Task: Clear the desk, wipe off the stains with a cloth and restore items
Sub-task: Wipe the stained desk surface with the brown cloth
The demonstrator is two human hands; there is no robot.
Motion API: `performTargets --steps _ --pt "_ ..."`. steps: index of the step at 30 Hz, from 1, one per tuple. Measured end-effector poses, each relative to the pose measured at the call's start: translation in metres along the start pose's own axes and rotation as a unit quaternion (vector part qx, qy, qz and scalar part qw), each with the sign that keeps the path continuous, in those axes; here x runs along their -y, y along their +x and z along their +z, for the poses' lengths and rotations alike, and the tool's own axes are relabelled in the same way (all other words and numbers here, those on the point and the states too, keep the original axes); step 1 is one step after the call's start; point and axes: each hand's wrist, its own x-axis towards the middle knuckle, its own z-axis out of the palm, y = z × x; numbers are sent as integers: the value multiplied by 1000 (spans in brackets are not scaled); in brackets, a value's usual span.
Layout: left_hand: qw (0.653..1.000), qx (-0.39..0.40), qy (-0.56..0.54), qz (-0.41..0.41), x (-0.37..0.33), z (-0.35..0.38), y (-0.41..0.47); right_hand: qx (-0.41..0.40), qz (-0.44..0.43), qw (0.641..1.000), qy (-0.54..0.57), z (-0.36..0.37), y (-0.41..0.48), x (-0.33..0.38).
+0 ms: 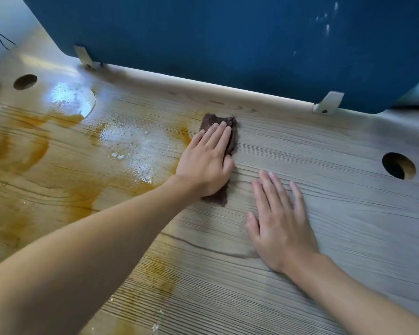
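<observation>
Fingers point(218, 135) of the left hand point(207, 160) lie flat and close together on top of a dark brown cloth point(224, 131), pressing it against the wooden desk point(324, 146) rather than gripping it; the cloth shows beyond the fingertips on the far side and again under the heel of the palm on the near side. Just to the right and nearer, the right hand point(279, 223) rests palm-down on bare wood, its fingers spread a little and holding nothing, apart from the cloth. Left of the cloth the desk carries orange-brown stains point(34, 146) in streaks and rings, with a wet, shiny patch point(136, 146) dotted with small white bubbles between the stains and the left hand. More faint orange staining point(160, 274) lies near the left forearm. The wood right of the cloth looks dry and unstained. A round cable hole point(399, 165) sits at the right, another cable hole point(25, 81) at the far left. Along the far edge stands a blue divider panel point(227, 39), fixed by white brackets point(328, 102).
</observation>
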Motion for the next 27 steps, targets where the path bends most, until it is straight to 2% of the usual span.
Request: performTargets --steps 1,3,7,9,11,14,16,17,19,21,23,25,27 --pt "1000 -3 3 -15 -4 1 -1 3 2 1000 1 0 0 0" --pt "1000 -10 10 17 -13 2 -25 4 4 1000 5 0 0 0" --pt "983 14 9 182 -23 4 -97 -11 2 1000 8 1 1 0" --pt "972 39 6 230 -12 2 -95 -15 1 1000 4 2 0 0" --pt "978 38 6 206 -5 1 -72 -15 4 1000 4 3 1 0" --pt "999 6 8 31 -6 0 -34 -20 11 1000 8 2 0 0" --pt "1000 -3 3 -22 -16 2 -36 -46 14 999 16 -2 -3 4" --pt "1000 -8 5 -11 -21 3 -48 -69 27 997 32 -4 -7 8" --pt "998 -12 7 66 -30 5 -85 -92 55 992 70 -4 -19 13" --pt "988 7 4 155 -32 6 -118 -65 43 995 59 -2 -32 16" --pt "979 34 -11 200 -22 5 -116 -38 21 999 24 2 -38 15" --pt "982 32 -12 183 -13 4 -88 -34 22 999 14 5 -37 14" --pt "996 18 -5 90 -8 0 -52 -28 24 999 11 4 -36 16"
